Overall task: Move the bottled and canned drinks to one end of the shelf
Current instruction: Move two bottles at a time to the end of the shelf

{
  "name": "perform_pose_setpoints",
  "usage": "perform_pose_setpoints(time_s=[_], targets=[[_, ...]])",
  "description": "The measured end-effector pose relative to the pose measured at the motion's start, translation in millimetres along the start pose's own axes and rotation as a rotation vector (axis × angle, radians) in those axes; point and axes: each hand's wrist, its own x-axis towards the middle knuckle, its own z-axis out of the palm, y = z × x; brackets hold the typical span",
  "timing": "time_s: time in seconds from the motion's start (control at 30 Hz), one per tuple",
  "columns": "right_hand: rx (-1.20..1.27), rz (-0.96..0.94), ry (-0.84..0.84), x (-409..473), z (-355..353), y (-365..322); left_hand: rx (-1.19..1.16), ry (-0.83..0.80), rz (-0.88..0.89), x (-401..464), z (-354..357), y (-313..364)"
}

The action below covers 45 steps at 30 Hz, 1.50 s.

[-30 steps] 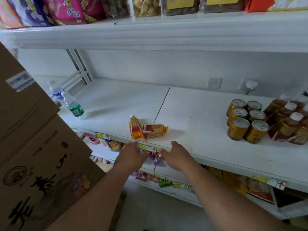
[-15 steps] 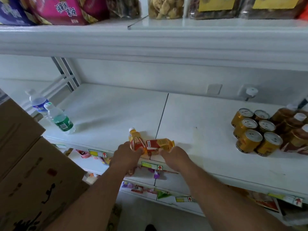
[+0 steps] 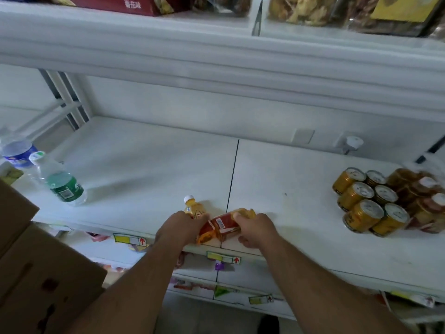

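Two small orange drink bottles lie at the front middle of the white shelf (image 3: pixel 144 165). My left hand (image 3: pixel 177 229) grips the left orange bottle (image 3: pixel 192 208), whose white cap points away from me. My right hand (image 3: pixel 256 229) grips the right orange bottle (image 3: pixel 224 225), which lies on its side with a red label. Several gold cans (image 3: pixel 366 203) stand grouped at the right end, with several brown white-capped bottles (image 3: pixel 423 196) behind them. At the left end stand a green-label water bottle (image 3: pixel 60 182) and a blue-label water bottle (image 3: pixel 18 150).
Cardboard boxes (image 3: pixel 36 273) are stacked at the lower left, close to the shelf's left end. A shelf above (image 3: pixel 216 59) overhangs, loaded with snack packs. Lower shelves (image 3: pixel 216 273) with price tags sit under the front edge.
Both hands have risen from the shelf's front edge onto the two orange bottles and closed around them. The view has shifted closer and slightly right.
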Motion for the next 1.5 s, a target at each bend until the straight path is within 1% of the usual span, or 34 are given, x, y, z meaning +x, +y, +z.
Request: perform_pose_setpoints(time_s=[0.07,0.3,0.5,0.77,0.9,1.03,1.17,1.5], targets=[[0.143,0.045,0.006,8.8,4.3,-1.4,-0.017,-0.011,-0.009,5.5,-1.5,0.9],[0.137,0.032,-0.014,33.8,7.1,-8.1,-0.043,-0.039,-0.011,19.9,-5.8,9.9],[0.316,0.120,-0.053,49.5,11.2,-12.7,-0.090,-0.049,-0.052,26.2,-4.7,15.4],[0.386,0.145,-0.060,58.0,17.6,-23.1,-0.179,-0.076,-0.062,28.5,-5.6,19.9],[0.364,0.133,-0.070,51.9,13.2,-26.5,-0.227,-0.065,-0.053,26.9,-5.1,20.2],[0.404,0.089,-0.058,45.8,-0.8,-26.1,-0.297,-0.047,0.023,23.2,-13.7,23.7],[0.406,-0.013,-0.036,37.5,-17.5,-27.7,-0.375,-0.012,0.117,17.6,-27.7,32.4],[0.413,-0.227,0.107,9.9,-36.4,-22.7,-0.488,0.054,0.317,-10.2,-31.7,46.5]])
